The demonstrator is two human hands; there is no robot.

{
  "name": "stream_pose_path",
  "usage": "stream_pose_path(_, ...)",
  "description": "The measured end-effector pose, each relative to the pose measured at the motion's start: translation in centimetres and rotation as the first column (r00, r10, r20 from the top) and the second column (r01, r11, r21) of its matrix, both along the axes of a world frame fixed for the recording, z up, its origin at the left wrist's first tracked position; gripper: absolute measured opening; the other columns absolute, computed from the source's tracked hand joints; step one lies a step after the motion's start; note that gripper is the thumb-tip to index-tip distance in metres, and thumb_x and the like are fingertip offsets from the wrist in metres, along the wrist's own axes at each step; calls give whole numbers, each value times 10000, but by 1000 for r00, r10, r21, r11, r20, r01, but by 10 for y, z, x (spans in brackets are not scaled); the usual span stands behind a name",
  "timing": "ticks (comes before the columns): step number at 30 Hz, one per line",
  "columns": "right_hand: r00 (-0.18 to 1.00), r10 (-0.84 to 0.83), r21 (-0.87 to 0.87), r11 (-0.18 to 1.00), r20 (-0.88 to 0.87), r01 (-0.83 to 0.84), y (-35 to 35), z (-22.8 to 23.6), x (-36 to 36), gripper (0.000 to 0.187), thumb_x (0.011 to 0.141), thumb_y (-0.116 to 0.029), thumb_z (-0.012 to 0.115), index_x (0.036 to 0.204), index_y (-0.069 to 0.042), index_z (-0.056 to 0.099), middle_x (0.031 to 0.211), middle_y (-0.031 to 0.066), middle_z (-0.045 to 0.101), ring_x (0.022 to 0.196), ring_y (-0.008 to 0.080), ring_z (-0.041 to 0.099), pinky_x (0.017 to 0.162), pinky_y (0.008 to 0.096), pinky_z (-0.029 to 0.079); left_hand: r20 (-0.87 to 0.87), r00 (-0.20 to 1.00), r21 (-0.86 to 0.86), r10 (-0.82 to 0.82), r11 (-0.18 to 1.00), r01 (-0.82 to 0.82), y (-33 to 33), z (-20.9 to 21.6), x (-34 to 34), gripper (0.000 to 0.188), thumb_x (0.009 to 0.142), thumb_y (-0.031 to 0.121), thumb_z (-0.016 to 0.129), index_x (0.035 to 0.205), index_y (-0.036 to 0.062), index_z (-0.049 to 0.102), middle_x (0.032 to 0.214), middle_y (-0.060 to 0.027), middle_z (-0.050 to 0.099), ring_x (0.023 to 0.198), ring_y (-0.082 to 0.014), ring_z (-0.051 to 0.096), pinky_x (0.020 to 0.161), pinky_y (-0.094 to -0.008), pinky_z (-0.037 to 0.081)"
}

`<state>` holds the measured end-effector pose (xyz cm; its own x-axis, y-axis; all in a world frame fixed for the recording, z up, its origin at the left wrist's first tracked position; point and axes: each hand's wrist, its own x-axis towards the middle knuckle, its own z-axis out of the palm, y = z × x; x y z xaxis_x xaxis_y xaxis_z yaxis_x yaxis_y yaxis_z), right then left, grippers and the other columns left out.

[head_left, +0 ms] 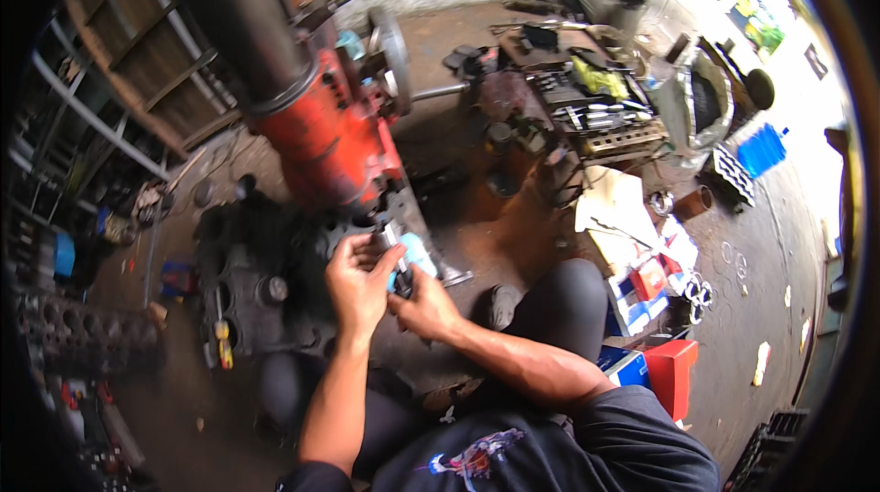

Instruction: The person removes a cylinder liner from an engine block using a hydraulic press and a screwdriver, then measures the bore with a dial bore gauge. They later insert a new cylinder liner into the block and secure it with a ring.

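My left hand [356, 274] is closed around a short silver cylindrical metal piece [386, 235], its fingers bent over the side. From the right, my right hand [427, 307] grips the lower, dark end [403, 279] of what looks like the same piece; its exact kind is too small to tell. Both hands are close together, just below the head of a red machine [325, 139] with a thick grey column. Light-blue material [419, 256] shows just behind the fingers. A dark engine block [247, 254] lies under the machine, to the left of my hands.
At the back right, a bench [623, 139] carries sockets and hand tools. Papers and boxes lie by my right knee, near a red box [672, 377]. A yellow-handled screwdriver [224, 345] rests on the left. Another engine block [87, 332] stands at the far left.
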<state>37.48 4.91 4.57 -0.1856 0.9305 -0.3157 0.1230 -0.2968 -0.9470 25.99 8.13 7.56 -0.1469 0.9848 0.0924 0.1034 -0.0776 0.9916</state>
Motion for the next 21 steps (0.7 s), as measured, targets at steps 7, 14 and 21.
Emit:
stream_pose_path(7, 854, 260, -50, 948, -451, -315, 2, 28, 32, 197, 946, -142, 631, 1002, 8, 515, 678, 62, 599, 484, 139, 610, 437, 278, 497, 218, 961, 90, -170, 984, 154, -8, 19, 0, 433, 919, 107, 731, 1282, 8, 517, 1135, -105, 634, 936, -151, 641, 855, -296, 517)
stream_pose_path(14, 688, 383, -65, 846, -617, -529, -7, 64, 40, 349, 977, -338, 658, 901, -24, 528, 718, 75, 622, 527, 162, 653, 469, 276, 537, 596, 731, -62, -333, 888, 455, -21, 33, -2, 740, 928, 485, 654, 1413, -30, 438, 913, -64, 617, 835, -153, 618, 743, -300, 541)
stream_pose_path(21, 858, 105, 421, 838, 502, -348, 79, 81, 171, 436, 857, -443, 734, 1040, -47, 739, 987, 180, 725, 898, 312, 709, 780, 431, 564, 938, 236, 156, -252, 919, 361, -21, 53, -27, 670, 1017, 455, 500, 1488, 7, 337, 941, -40, 502, 720, -109, 488, 535, -248, 546)
